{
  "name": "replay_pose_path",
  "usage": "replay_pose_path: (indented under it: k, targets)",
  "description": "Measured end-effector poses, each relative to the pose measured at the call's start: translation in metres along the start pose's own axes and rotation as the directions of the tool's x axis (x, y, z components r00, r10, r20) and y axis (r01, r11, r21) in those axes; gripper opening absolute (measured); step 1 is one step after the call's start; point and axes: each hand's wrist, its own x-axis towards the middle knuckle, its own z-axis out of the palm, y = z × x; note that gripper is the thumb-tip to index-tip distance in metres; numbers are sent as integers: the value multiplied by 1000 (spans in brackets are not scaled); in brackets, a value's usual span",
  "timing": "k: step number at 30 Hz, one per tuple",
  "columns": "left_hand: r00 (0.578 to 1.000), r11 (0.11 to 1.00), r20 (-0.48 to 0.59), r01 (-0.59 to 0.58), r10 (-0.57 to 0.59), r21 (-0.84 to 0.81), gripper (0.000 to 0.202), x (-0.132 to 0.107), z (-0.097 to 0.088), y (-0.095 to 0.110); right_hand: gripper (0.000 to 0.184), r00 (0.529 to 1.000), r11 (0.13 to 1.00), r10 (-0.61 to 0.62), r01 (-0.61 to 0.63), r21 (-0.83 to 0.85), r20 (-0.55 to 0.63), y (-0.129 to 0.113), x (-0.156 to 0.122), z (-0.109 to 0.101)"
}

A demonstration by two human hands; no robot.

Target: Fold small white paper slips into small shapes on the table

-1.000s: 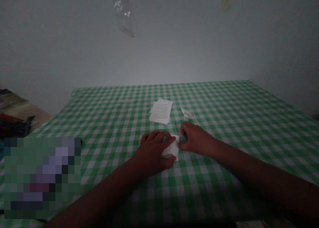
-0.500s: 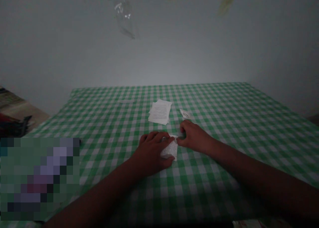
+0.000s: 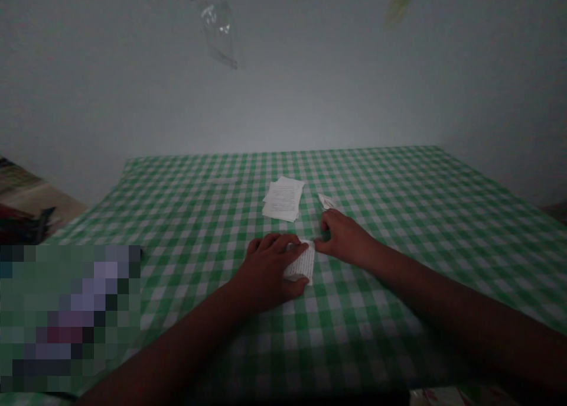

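Observation:
A small folded piece of printed paper (image 3: 303,266) lies on the green-and-white checked tablecloth (image 3: 398,229). My left hand (image 3: 270,270) rests flat on its left part, fingers stretched over it and thumb under its near edge. My right hand (image 3: 343,237) is curled, its fingertips pinching the paper's upper right corner. Both forearms reach in from the near edge.
A small stack of printed paper sheets (image 3: 284,198) lies beyond my hands. A tiny folded scrap (image 3: 327,201) sits just past my right hand. Dark objects (image 3: 22,223) lie on a surface at far left. A clear plastic bag (image 3: 219,31) hangs on the wall.
My right hand has slid slightly left and away along the paper's top edge. My left hand stays pressed on the paper.

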Motion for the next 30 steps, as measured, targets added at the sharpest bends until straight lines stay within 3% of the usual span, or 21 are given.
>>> replay_pose_path:
  k: [6,16,23,30]
  targets:
    - [1000,1000,-7,-5,5,3,62,0,0,-1,27,999,999,-6,5,-32,-36,0,0,-2]
    - [999,1000,23,-24,24,11,57,-2,-5,-3,24,977,981,-186,192,-42,108,-35,-40,-13]
    - [999,1000,21,-29,29,6,57,-2,-4,-2,26,975,981,-188,181,72,117,-39,-47,-6]
    - [1000,1000,18,-24,24,-1,59,-1,-3,-3,26,985,989,-144,141,38,94,-31,-37,-8]
